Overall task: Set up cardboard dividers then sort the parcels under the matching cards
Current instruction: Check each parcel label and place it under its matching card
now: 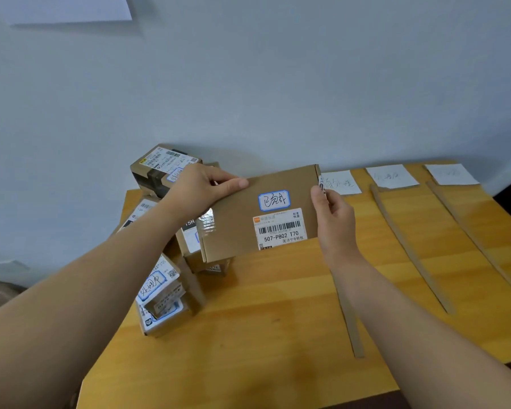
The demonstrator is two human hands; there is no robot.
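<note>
Forearms: both bare, reaching in from the bottom corners of the head view toward the middle of the table (263, 320).
Left hand (195, 187): grasps the upper left corner of the flat parcel (242, 231), thumb laid along its top face, the other fingers hidden behind it.
Right hand (334, 219): pinches the flat parcel's right edge, thumb on the front, fingers curled round the back.
Flat parcel: brown cardboard, held between both hands above the left-centre of the table with its face tipped toward the camera; its lower left part overlaps the pile of parcels (163, 278), and its upper right corner sits in front of the leftmost card.
Sticker (274, 200): white with a blue border and handwriting, on the upper middle of the flat parcel's face.
Shipping label (279, 228): below the sticker, with a barcode and "507-P802 T70".
Pile of parcels: small brown boxes stacked at the table's left edge, the highest one by the wall (248, 84); several carry blue-bordered handwritten stickers.
Cards (391, 176): three white squares in a row along the table's far edge, right of the flat parcel; their writing is too faint to read.
Dividers (410, 252): three narrow cardboard strips on the table, each running from the row of cards toward the near edge; the leftmost is partly hidden by the right forearm.
Sheet of paper (71, 7): white, on the pale wall at top left.
</note>
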